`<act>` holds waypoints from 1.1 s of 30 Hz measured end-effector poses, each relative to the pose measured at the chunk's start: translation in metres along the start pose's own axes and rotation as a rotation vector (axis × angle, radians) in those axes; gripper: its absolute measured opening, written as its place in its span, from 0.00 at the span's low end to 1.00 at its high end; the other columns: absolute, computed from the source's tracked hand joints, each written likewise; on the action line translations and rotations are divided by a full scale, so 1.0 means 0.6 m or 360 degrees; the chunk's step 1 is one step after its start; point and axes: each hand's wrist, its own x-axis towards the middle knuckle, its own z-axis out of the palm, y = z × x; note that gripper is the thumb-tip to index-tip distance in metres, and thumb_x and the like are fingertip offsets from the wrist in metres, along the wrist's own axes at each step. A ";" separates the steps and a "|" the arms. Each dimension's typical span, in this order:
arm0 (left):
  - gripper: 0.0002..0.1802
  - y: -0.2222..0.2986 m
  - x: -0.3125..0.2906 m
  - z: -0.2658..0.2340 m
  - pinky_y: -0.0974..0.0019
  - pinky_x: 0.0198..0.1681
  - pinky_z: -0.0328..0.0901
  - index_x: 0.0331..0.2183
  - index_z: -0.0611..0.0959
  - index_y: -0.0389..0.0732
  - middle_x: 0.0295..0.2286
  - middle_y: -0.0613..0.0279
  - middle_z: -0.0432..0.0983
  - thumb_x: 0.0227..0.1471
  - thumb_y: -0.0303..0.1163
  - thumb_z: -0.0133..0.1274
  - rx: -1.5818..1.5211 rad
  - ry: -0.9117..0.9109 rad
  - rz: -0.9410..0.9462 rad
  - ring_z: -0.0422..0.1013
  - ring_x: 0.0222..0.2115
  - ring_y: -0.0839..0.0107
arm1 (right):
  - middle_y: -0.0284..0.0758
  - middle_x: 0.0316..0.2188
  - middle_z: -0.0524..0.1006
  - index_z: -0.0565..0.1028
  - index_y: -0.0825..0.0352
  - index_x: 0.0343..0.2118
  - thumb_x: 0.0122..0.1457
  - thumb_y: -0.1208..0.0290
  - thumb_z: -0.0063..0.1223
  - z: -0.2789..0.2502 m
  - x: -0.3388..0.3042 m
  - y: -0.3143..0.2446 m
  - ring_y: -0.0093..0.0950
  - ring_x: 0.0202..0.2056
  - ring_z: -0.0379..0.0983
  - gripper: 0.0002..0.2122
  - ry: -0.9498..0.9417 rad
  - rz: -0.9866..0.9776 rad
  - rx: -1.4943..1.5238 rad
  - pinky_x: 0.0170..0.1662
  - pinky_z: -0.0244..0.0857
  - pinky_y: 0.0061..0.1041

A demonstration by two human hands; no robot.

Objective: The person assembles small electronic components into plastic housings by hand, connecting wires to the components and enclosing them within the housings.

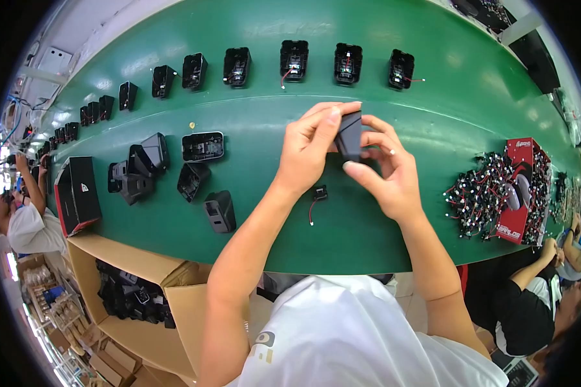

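Above the middle of the green table (265,251), a black plastic housing (349,137) is tilted between my two hands. My left hand (305,147) grips its left side, thumb pressed near the top. On the other side my right hand (394,169) curls around it, fingertips at the right edge and thumb by the lower end. The inside of the housing faces away from view. Below the hands lies a small black component (320,192) with a red and black lead ending in a white connector.
Open black housings (237,67) with wires stand in a far row. Several loose shells (220,211) lie left, near a black box (81,193). A cardboard carton (193,309) holds black parts. Wired components (478,200) are heaped right by a red box (519,193). Other people sit both sides.
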 end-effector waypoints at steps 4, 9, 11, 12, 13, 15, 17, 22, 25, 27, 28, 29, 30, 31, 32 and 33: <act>0.17 -0.006 0.004 -0.016 0.69 0.39 0.73 0.47 0.79 0.32 0.44 0.58 0.72 0.64 0.33 0.45 0.0538 -0.0130 0.0538 0.72 0.41 0.72 | 0.37 0.49 0.72 0.72 0.69 0.48 0.58 0.66 0.59 -0.024 0.001 0.014 0.24 0.48 0.71 0.18 -0.0211 0.0403 0.0963 0.49 0.68 0.27; 0.18 0.003 -0.005 -0.005 0.69 0.39 0.74 0.47 0.78 0.33 0.45 0.56 0.70 0.63 0.36 0.46 0.0211 -0.0251 0.0326 0.72 0.41 0.71 | 0.37 0.53 0.71 0.65 0.67 0.58 0.58 0.57 0.58 -0.030 -0.005 0.029 0.33 0.56 0.67 0.29 -0.0363 0.0552 0.1362 0.51 0.65 0.32; 0.19 -0.001 -0.005 -0.004 0.67 0.41 0.72 0.46 0.78 0.33 0.44 0.56 0.71 0.63 0.38 0.46 0.0317 -0.0228 0.0346 0.72 0.41 0.69 | 0.37 0.52 0.72 0.65 0.66 0.57 0.59 0.57 0.58 -0.032 -0.008 0.026 0.31 0.55 0.68 0.27 -0.0336 0.0563 0.1340 0.51 0.65 0.32; 0.19 -0.004 -0.003 -0.006 0.67 0.41 0.72 0.46 0.78 0.33 0.44 0.56 0.71 0.63 0.38 0.46 0.0321 -0.0230 0.0347 0.72 0.41 0.69 | 0.37 0.51 0.73 0.66 0.65 0.57 0.59 0.57 0.57 -0.032 -0.007 0.025 0.30 0.54 0.68 0.26 -0.0293 0.0571 0.1322 0.50 0.65 0.32; 0.19 -0.007 -0.001 -0.007 0.67 0.42 0.71 0.46 0.78 0.34 0.43 0.56 0.72 0.63 0.40 0.46 0.0485 -0.0166 0.0502 0.72 0.41 0.68 | 0.37 0.51 0.73 0.66 0.65 0.57 0.59 0.57 0.57 -0.033 -0.006 0.025 0.30 0.54 0.68 0.26 -0.0293 0.0567 0.1325 0.50 0.65 0.32; 0.20 -0.011 0.001 -0.008 0.66 0.43 0.69 0.46 0.78 0.34 0.42 0.56 0.74 0.63 0.41 0.46 0.0648 -0.0107 0.0655 0.73 0.40 0.67 | 0.36 0.51 0.73 0.67 0.65 0.55 0.60 0.58 0.57 -0.036 -0.003 0.023 0.28 0.54 0.68 0.25 -0.0233 0.0619 0.1172 0.50 0.65 0.32; 0.21 -0.013 -0.001 -0.008 0.65 0.45 0.66 0.45 0.78 0.35 0.39 0.55 0.76 0.63 0.43 0.46 0.0712 -0.0020 0.0704 0.73 0.39 0.65 | 0.35 0.48 0.74 0.69 0.67 0.53 0.60 0.60 0.56 -0.030 -0.001 0.019 0.26 0.50 0.69 0.22 -0.0209 0.0595 0.1200 0.51 0.66 0.31; 0.21 -0.029 -0.001 -0.001 0.65 0.43 0.67 0.45 0.79 0.37 0.38 0.54 0.76 0.63 0.45 0.46 0.0743 -0.0010 0.0684 0.73 0.37 0.64 | 0.35 0.47 0.75 0.71 0.69 0.52 0.60 0.63 0.56 -0.031 -0.005 0.015 0.23 0.47 0.70 0.20 -0.0212 0.0589 0.1253 0.51 0.66 0.31; 0.28 -0.022 -0.009 -0.002 0.68 0.47 0.65 0.48 0.76 0.35 0.40 0.60 0.75 0.65 0.51 0.40 0.0785 -0.0134 0.0516 0.71 0.41 0.72 | 0.36 0.48 0.74 0.70 0.70 0.53 0.60 0.63 0.56 -0.034 -0.006 0.016 0.26 0.50 0.70 0.21 -0.0218 0.0543 0.1326 0.52 0.66 0.32; 0.28 -0.023 -0.011 0.000 0.69 0.45 0.66 0.50 0.75 0.37 0.40 0.61 0.75 0.65 0.51 0.40 0.0625 -0.0165 0.0380 0.71 0.41 0.74 | 0.37 0.53 0.71 0.66 0.66 0.57 0.57 0.57 0.60 -0.038 -0.004 0.016 0.33 0.54 0.68 0.28 -0.0314 0.0605 0.1259 0.52 0.65 0.37; 0.28 -0.021 -0.013 0.003 0.69 0.45 0.66 0.50 0.75 0.37 0.40 0.61 0.75 0.65 0.51 0.40 0.0618 -0.0172 0.0381 0.71 0.41 0.74 | 0.37 0.53 0.71 0.66 0.66 0.57 0.57 0.57 0.60 -0.036 -0.005 0.017 0.33 0.54 0.68 0.28 -0.0305 0.0602 0.1254 0.52 0.65 0.37; 0.28 -0.017 -0.015 0.006 0.69 0.44 0.67 0.51 0.74 0.37 0.40 0.61 0.75 0.65 0.51 0.39 0.0419 -0.0212 0.0288 0.71 0.41 0.74 | 0.37 0.53 0.71 0.65 0.66 0.57 0.57 0.58 0.60 -0.032 -0.005 0.021 0.33 0.54 0.68 0.29 -0.0325 0.0583 0.1321 0.52 0.65 0.36; 0.27 -0.016 -0.015 0.011 0.70 0.43 0.68 0.52 0.74 0.38 0.40 0.62 0.75 0.65 0.50 0.39 0.0218 -0.0243 0.0202 0.71 0.40 0.75 | 0.38 0.52 0.71 0.65 0.66 0.57 0.56 0.58 0.60 -0.034 -0.003 0.022 0.34 0.53 0.68 0.29 -0.0354 0.0566 0.1381 0.52 0.65 0.35; 0.27 -0.018 -0.011 0.012 0.70 0.43 0.68 0.52 0.74 0.38 0.40 0.62 0.75 0.65 0.50 0.39 0.0206 -0.0243 0.0211 0.71 0.40 0.75 | 0.38 0.52 0.71 0.65 0.66 0.57 0.56 0.58 0.60 -0.038 -0.001 0.019 0.34 0.53 0.68 0.29 -0.0355 0.0566 0.1366 0.52 0.65 0.35; 0.26 -0.019 -0.006 0.012 0.67 0.42 0.69 0.51 0.74 0.37 0.43 0.57 0.72 0.65 0.48 0.42 0.0276 -0.0226 0.0248 0.72 0.40 0.70 | 0.38 0.52 0.71 0.66 0.66 0.57 0.57 0.59 0.60 -0.042 0.001 0.014 0.34 0.53 0.69 0.28 -0.0326 0.0517 0.1260 0.52 0.66 0.34; 0.25 -0.021 -0.005 0.012 0.63 0.40 0.69 0.51 0.75 0.36 0.46 0.52 0.70 0.64 0.46 0.45 0.0348 -0.0213 0.0281 0.73 0.40 0.65 | 0.38 0.52 0.71 0.66 0.66 0.57 0.57 0.59 0.60 -0.045 0.001 0.010 0.33 0.53 0.69 0.28 -0.0294 0.0466 0.1157 0.51 0.66 0.33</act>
